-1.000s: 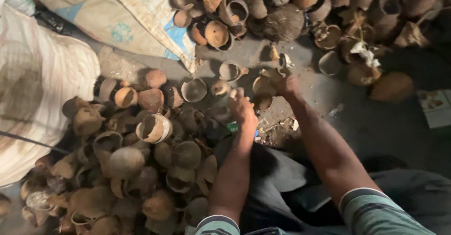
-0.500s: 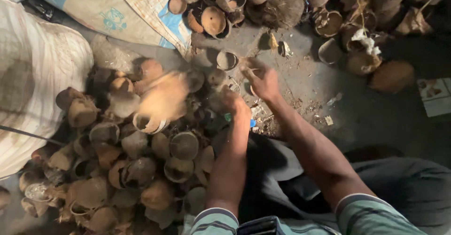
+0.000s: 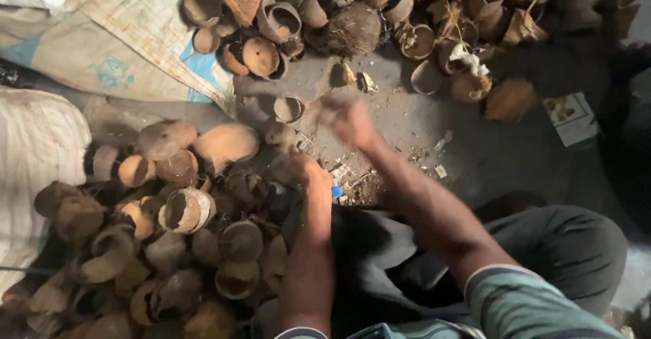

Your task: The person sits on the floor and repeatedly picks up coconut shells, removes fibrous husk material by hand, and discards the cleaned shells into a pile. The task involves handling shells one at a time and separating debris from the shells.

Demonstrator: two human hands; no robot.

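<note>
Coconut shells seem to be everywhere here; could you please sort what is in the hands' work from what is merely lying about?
In hand:
- left hand at the near pile of coconut shells
- right hand, blurred, above a shell half

Lying about:
- far heap of shells and husks
- woven sacks
- small printed box
- debris on the floor

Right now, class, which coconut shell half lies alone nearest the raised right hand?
The small open shell half, cavity up on bare floor left of the right hand.
</note>
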